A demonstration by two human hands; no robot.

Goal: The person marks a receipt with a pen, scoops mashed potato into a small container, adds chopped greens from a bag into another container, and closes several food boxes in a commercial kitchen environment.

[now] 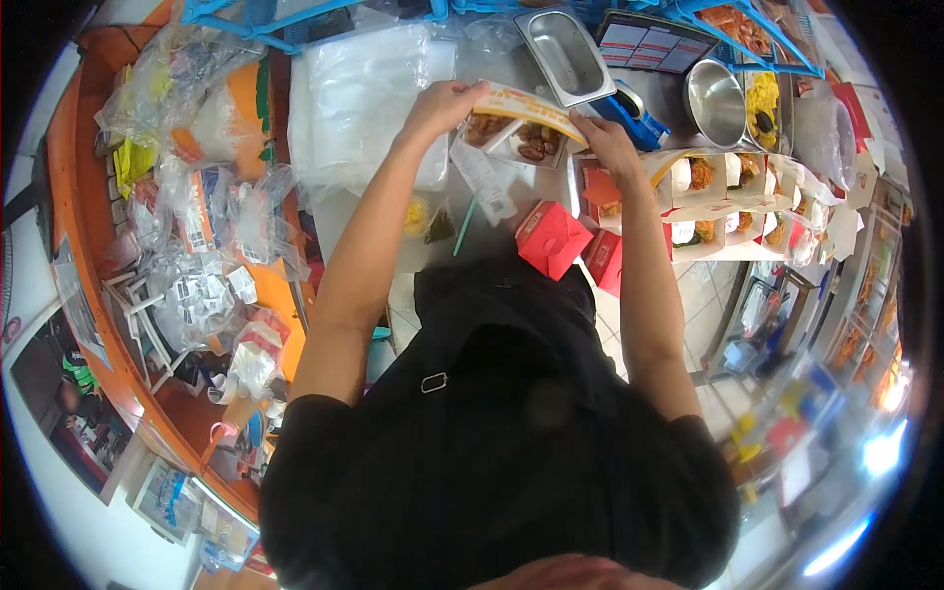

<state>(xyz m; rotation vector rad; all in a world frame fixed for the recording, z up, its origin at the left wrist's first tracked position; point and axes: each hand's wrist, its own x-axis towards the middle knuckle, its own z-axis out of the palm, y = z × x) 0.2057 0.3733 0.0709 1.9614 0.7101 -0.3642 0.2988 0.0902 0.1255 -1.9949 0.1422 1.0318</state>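
A paperboard food box [509,161] stands on the steel table before me with its lid [520,103] raised. Pieces of fried chicken [536,142] lie in its two sections, parted by a white divider. My left hand [445,110] pinches the left corner of the yellow and white lid. At the lid's right end, my right hand [611,144] grips the edge with thumb and fingers. A printed paper slip [479,181] hangs from the front left of the box. Nearer to me sit a red carton [553,237] and a second red carton [605,259].
Clear plastic bags [369,96] are stacked at left. Behind the box stand a steel pan [569,59] and a blue tape dispenser [634,118]. Open boxes of fried chicken [708,199] line the right side. A green stick [464,225] and a yellow-filled cup [417,214] lie nearby.
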